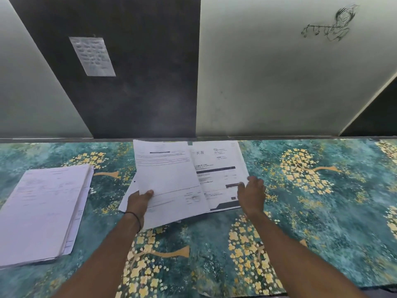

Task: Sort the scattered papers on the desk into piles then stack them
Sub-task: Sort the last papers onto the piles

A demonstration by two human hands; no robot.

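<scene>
1. Left hand (138, 204) grasps the near-left corner of the top sheet (169, 175), thumb pressed on its face and fingers hidden beneath; a black wristband (134, 218) circles that wrist.
2. Right hand (252, 195) sits at the right edge of the dark-banded sheet (217, 168), which pokes out from under the top sheet's right side. I cannot tell whether it pinches or merely touches.
3. More loose sheets (126, 201) fan out under the top sheet's left side.
4. Well left of the top sheet lies a squared stacked pile (43, 211).
5. All the papers rest on a teal desk cover (311, 211) printed with yellow blossom trees.
6. Behind the top sheet rises a dark wall panel (139, 82) flanked by pale walls, with a taped note (92, 55) on it. Up to the right is a pencil sketch (328, 24).
7. Large East Asian characters head the dark-banded sheet; all the finer print is too small to read.
</scene>
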